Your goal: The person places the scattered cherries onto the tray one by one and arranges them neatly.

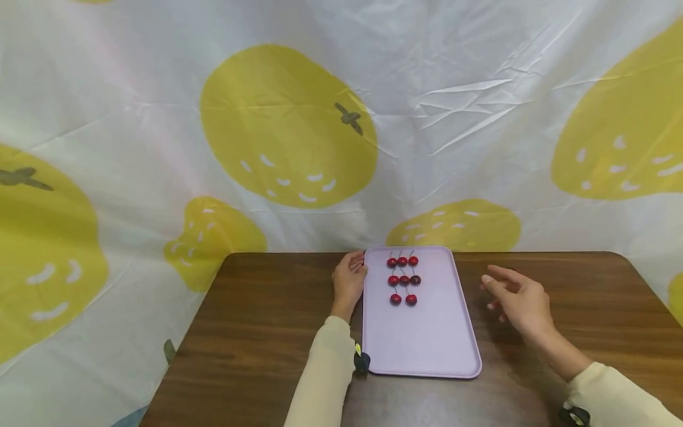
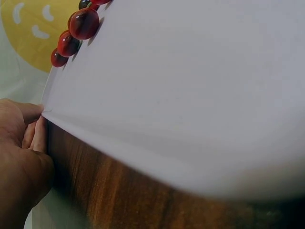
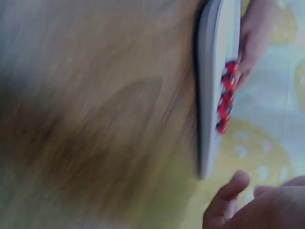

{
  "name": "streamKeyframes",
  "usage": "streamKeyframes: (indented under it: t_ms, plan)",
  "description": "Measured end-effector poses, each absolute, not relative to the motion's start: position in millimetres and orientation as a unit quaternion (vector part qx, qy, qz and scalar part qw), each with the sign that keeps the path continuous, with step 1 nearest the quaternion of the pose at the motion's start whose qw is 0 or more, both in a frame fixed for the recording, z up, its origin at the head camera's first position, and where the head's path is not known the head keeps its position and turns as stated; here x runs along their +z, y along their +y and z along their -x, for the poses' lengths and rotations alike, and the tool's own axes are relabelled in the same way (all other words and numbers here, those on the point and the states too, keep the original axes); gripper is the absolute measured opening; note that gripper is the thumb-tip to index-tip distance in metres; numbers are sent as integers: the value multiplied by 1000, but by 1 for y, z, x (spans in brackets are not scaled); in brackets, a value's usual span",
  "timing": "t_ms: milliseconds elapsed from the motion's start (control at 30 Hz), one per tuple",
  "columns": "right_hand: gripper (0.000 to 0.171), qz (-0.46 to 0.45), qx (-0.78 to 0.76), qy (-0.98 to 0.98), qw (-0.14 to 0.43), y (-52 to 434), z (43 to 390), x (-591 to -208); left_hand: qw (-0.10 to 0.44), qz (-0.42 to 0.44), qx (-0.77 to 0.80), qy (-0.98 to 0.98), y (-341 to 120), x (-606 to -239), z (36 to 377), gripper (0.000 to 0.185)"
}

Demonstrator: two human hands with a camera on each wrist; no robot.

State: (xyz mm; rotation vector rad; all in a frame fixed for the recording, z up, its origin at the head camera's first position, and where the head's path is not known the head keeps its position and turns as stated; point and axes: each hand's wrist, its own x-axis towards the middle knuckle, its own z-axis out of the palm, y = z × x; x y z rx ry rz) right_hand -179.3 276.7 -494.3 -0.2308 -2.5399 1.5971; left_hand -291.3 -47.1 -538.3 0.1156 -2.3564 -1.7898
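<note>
From my remote seat, my left hand (image 1: 349, 283) sits at the far left edge of the lavender tray (image 1: 427, 338), its fingers curled against the rim and gripping it, thumb on the lip in the left wrist view. Just beyond those fingers, toward the tray's middle, eight red cherries (image 1: 404, 279) lie in three short rows. My right hand (image 1: 516, 301) hovers released to the tray's right, fingers loosely spread, holding nothing and well clear of the rim. Beneath both lies the brown table (image 1: 256, 332). My worry: a tug or lift from the left grip could tilt the tray and roll the cherries out of line.
</note>
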Motion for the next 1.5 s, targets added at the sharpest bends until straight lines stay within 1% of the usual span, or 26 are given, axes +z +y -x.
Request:
streamKeyframes:
  t_ms: [33,67,200,233,333,567,967,1300,1400,1500]
  plan:
    - [55,99,571,-813,63,283,182,-496,92,-38,-602,-792,-47,-539,291,34]
    - [50,120,614,-778,60,288,185,-499,93,-39,-603,-792,-48,-539,291,34]
    - [20,179,735,-651,53,304,191,-509,90,-43,-602,-792,-48,-541,287,34]
    - [18,187,752,-630,52,307,191,-511,90,-44,-601,-793,-48,-542,287,33]
    - [17,206,764,-610,43,312,191,-516,88,-44,-602,-793,-48,-543,284,33]
    - [26,230,758,-610,8,320,200,-519,90,-40,-608,-788,-47,-543,283,33]
    - [23,240,735,-634,-22,321,214,-516,96,-40,-595,-797,-49,-538,287,30]
    - [11,234,719,-654,-15,321,215,-518,100,-39,-599,-794,-48,-537,288,30]
    - [10,224,699,-679,-1,319,213,-519,102,-38,-599,-793,-47,-537,289,29]
    - [10,208,660,-721,28,314,210,-519,105,-35,-601,-791,-47,-538,290,29]
